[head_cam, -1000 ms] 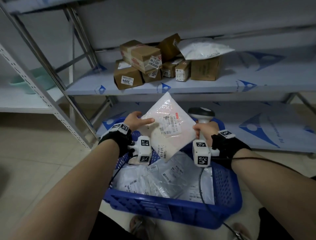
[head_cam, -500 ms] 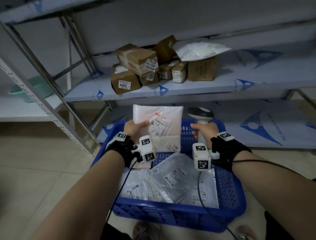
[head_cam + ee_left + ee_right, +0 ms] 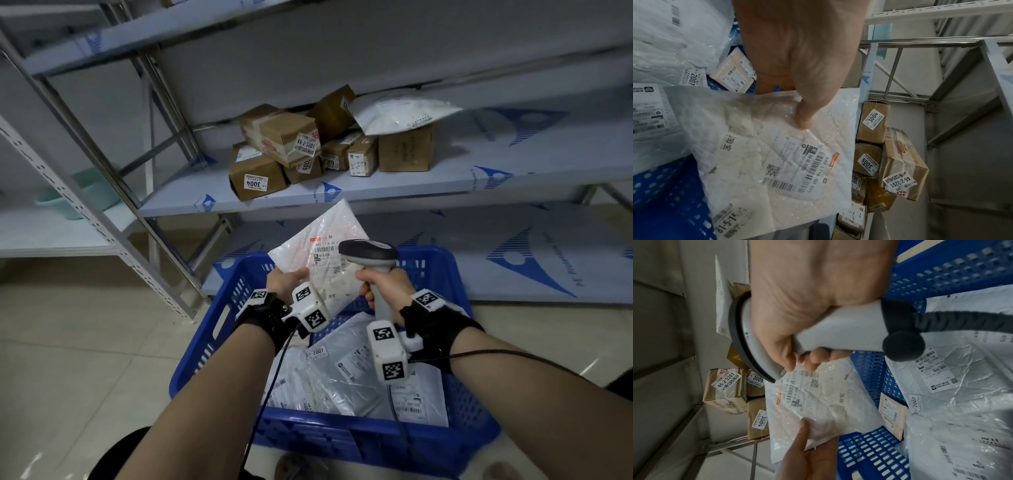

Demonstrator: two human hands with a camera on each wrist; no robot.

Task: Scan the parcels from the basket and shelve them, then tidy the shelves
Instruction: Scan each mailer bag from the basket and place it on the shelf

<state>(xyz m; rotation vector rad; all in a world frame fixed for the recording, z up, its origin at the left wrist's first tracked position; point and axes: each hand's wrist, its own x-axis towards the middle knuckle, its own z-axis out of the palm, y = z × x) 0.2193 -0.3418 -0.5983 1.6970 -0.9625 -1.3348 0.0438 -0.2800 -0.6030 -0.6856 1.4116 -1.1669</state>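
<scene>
A left hand (image 3: 287,283) pinches one corner of a white plastic mailer (image 3: 318,253), thumb on the label side and fingers behind, while a right hand (image 3: 383,284) wraps fully around the grip of a grey barcode scanner (image 3: 370,255), its head hanging just over the mailer's shipping label (image 3: 797,168). Half a second earlier the mailer hung squarely upright with the scanner well to its right; now it is turned corner-up and the scanner head overlaps its upper right edge. Both are held above a blue plastic basket (image 3: 219,329) on the floor, which contains more grey and white mailers, one tagged 2007 (image 3: 318,351). Beyond the basket, a metal shelf (image 3: 513,174) carries a huddle of brown cardboard boxes, among them one tagged 3004 (image 3: 255,176), with a white bag (image 3: 400,114) lying across the top of the right-hand boxes. A green tub (image 3: 85,193) sits on the shelf unit at far left.
</scene>
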